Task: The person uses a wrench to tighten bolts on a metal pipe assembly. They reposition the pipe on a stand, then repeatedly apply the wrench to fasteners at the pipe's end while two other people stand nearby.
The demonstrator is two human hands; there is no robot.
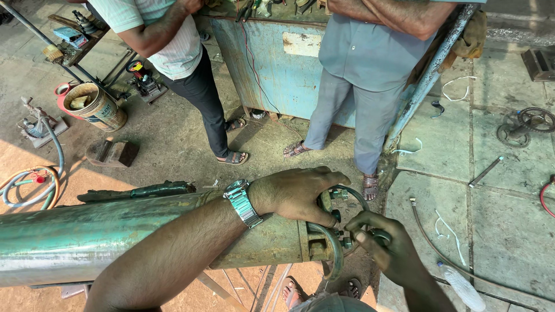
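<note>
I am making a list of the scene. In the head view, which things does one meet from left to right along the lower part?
Green pipe → wristwatch → left hand on the pipe's end → right hand at the fitting → clear plastic bottle on the floor.

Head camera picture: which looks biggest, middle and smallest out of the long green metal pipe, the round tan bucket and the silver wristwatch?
1. Long green metal pipe, by far the largest, though it is nearest the camera.
2. Round tan bucket.
3. Silver wristwatch, the smallest, even though it is close.

paint bucket point(95, 106): round, tan label, far left on the floor | pale rectangular sticker point(301, 44): up on the blue metal cabinet point(272, 69) | screens: none visible
</note>
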